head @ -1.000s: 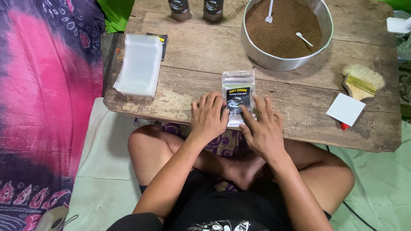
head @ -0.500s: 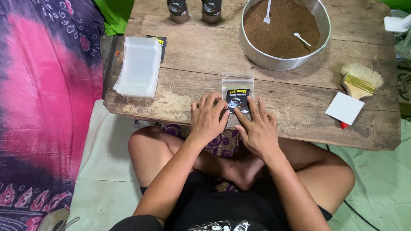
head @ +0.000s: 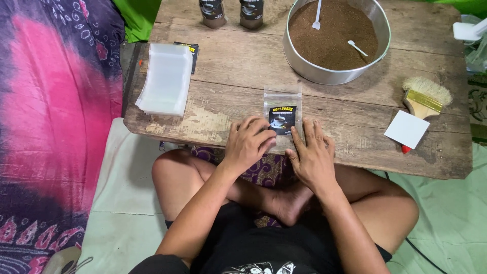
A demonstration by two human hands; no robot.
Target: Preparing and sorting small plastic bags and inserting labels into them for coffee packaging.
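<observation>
At centre frame, on the near edge of the table (head: 355, 147), a clear pouch (head: 282, 114) with a dark label lies flat. The left hand (head: 248, 142) curls over its lower left corner, fingers bent on it; the right hand (head: 312, 152) lies flat, fingers spread, along its lower right edge. The step looks like pressing the pouch flat and settling the label inside. Next would call for an even pull at the mouth to open it. A stack of bags (head: 165, 78) sits upper left, a bowl (head: 299, 63) of brown powder upper right. Compared with a second ago, the right hand has slid off the pouch to its right side.
</observation>
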